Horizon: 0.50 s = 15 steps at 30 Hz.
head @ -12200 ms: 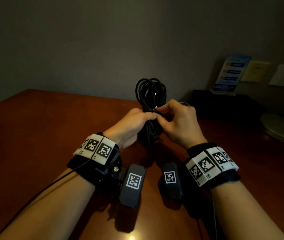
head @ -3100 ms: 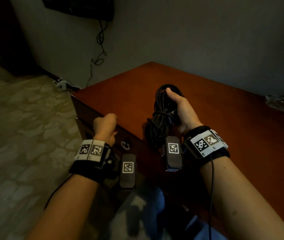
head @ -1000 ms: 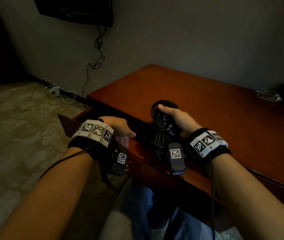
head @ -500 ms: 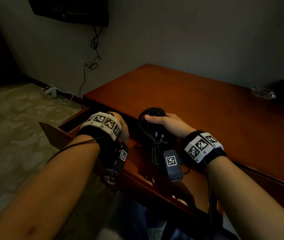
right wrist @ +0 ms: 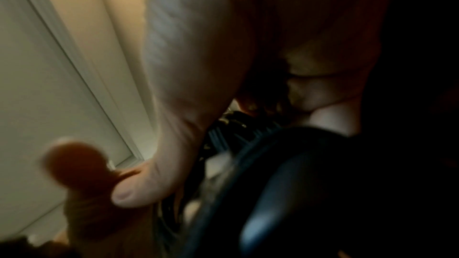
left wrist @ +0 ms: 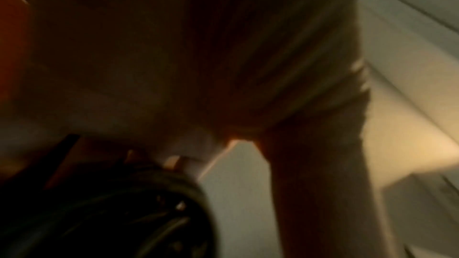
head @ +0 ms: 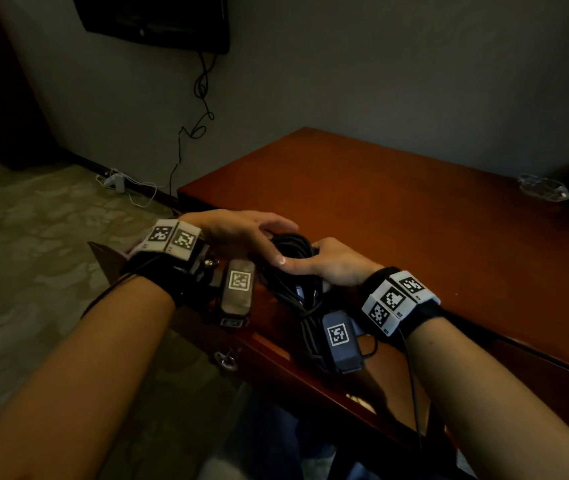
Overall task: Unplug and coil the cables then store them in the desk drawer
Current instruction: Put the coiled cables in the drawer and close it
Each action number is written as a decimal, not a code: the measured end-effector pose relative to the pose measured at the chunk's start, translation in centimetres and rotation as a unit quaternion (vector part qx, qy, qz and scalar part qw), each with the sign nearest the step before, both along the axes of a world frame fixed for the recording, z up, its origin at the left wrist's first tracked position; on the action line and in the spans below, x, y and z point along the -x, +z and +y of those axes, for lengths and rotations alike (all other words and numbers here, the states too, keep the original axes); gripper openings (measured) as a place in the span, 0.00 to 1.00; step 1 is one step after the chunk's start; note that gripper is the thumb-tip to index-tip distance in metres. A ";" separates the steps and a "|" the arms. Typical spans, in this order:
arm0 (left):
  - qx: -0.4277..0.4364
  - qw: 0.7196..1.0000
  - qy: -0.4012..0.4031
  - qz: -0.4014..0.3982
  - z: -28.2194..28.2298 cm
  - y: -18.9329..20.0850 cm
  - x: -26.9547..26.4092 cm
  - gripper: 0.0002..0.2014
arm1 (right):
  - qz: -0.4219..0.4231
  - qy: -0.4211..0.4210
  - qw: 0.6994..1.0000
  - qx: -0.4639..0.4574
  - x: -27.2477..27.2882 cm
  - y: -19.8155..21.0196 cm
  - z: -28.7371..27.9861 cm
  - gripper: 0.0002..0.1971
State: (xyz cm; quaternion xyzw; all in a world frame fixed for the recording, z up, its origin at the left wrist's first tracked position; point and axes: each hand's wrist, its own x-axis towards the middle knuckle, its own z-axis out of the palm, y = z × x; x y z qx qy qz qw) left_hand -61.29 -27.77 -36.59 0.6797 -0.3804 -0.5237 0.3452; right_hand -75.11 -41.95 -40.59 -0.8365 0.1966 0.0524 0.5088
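A black coiled cable is held over the open desk drawer. My right hand grips its upper loop, thumb stretched left along the strands. The coil's lower end hangs down into the drawer beside my right wrist; whether it touches the bottom is hidden. My left hand reaches over the top of the coil, palm down with fingers stretched. In the left wrist view the hand is spread above the coil. In the blurred right wrist view, my right thumb lies on the coil.
The drawer front carries a ring handle and juts out from the red-brown desk. A clear glass dish sits at the desk's back right. A wall screen trails wires to a power strip on the floor.
My left hand has left the drawer's edge and moved right, over the coil. My right hand has brought the coil lower and nearer, over the opened drawer.
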 end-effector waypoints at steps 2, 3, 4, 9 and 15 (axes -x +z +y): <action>-0.029 0.998 -0.041 -0.035 -0.8 0.0 0.6 0.21 | -0.002 0.009 1.000 -0.008 -0.1 -0.1 -0.1 0.21; -0.045 0.996 -0.034 -0.073 -1.3 -0.2 1.0 0.24 | -0.003 0.011 1.000 -0.006 0.0 -0.1 -0.2 0.18; -0.055 0.993 -0.017 -0.106 -1.7 -0.6 0.8 0.27 | 0.000 0.014 1.000 -0.004 0.0 -0.2 -0.3 0.18; -0.028 0.990 0.074 -0.114 -2.1 -2.9 -0.7 0.27 | 0.043 0.028 0.998 -0.047 0.6 -1.1 -0.7 0.33; 0.020 0.978 0.208 -0.014 -1.4 -5.3 -2.6 0.31 | 0.125 0.065 0.981 -0.132 1.6 -1.7 -1.9 0.28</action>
